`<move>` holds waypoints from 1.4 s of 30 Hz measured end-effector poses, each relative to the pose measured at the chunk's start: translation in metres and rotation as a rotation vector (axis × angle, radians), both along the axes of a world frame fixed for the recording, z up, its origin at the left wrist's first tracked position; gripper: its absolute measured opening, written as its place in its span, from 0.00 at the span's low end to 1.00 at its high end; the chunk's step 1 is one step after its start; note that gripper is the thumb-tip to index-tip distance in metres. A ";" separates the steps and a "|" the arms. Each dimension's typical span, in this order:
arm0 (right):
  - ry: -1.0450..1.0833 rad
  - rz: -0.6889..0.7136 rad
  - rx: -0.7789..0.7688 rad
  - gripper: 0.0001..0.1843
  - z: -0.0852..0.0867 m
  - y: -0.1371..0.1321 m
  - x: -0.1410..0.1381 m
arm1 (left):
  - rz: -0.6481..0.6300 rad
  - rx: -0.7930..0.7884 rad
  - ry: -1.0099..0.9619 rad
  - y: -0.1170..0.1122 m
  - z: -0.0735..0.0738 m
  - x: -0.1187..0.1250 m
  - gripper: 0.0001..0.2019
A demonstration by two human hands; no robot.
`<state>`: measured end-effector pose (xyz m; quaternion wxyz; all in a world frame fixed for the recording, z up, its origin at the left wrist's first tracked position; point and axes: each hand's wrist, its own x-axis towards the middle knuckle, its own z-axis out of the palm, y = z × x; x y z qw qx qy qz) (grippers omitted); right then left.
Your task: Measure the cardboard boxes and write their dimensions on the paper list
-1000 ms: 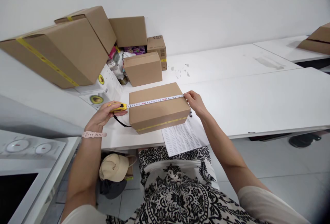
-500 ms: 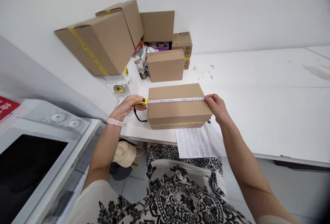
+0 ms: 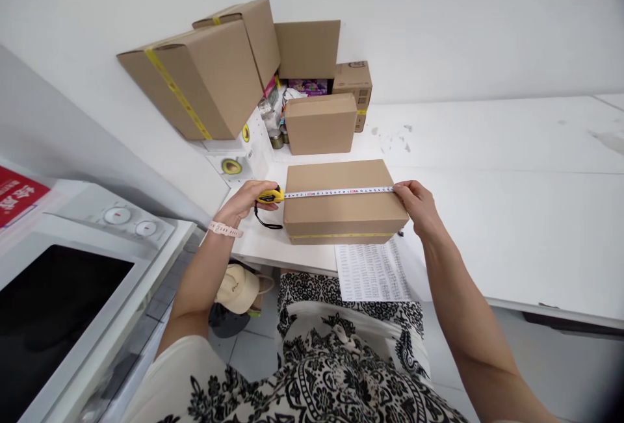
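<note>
A closed cardboard box (image 3: 341, 210) with a yellow tape strip on its front side lies on the white table (image 3: 492, 215) before me. Across its top runs the white blade of a yellow tape measure (image 3: 271, 195), pulled out straight from left to right. My left hand (image 3: 249, 201) is closed round the case at the box's left edge, with a black wrist strap dangling below. At the right edge, my right hand (image 3: 415, 202) pinches the blade's free end against the box. Printed sheets of paper (image 3: 373, 271) lie partly under the box and overhang the table's front edge.
Large taped boxes (image 3: 214, 75) are stacked at the back left on a white avocado-print carton (image 3: 244, 162). Behind my box stands a smaller box (image 3: 322, 125), near an open one with packages. A white microwave (image 3: 73, 280) is at left; a beige cap (image 3: 237, 288) sits below the table.
The whole scene has shifted slightly to the right in view. Both hands keep their hold on the tape measure, and the blade still lies across the box.
</note>
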<state>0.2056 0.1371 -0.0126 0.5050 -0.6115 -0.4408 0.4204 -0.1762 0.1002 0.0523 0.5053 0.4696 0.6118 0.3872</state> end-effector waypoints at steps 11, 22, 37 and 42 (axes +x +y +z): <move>-0.007 0.010 -0.012 0.13 -0.001 0.000 0.003 | -0.029 -0.004 0.026 -0.002 0.006 0.004 0.21; -0.017 0.035 0.005 0.14 0.003 -0.001 0.006 | -0.024 0.005 0.024 -0.005 0.010 0.008 0.21; -0.246 0.016 0.120 0.12 0.005 -0.003 0.008 | -0.016 0.184 0.300 -0.020 0.018 0.014 0.20; 0.002 -0.010 0.284 0.09 0.047 0.006 0.011 | -0.154 0.239 0.143 -0.076 0.041 0.039 0.20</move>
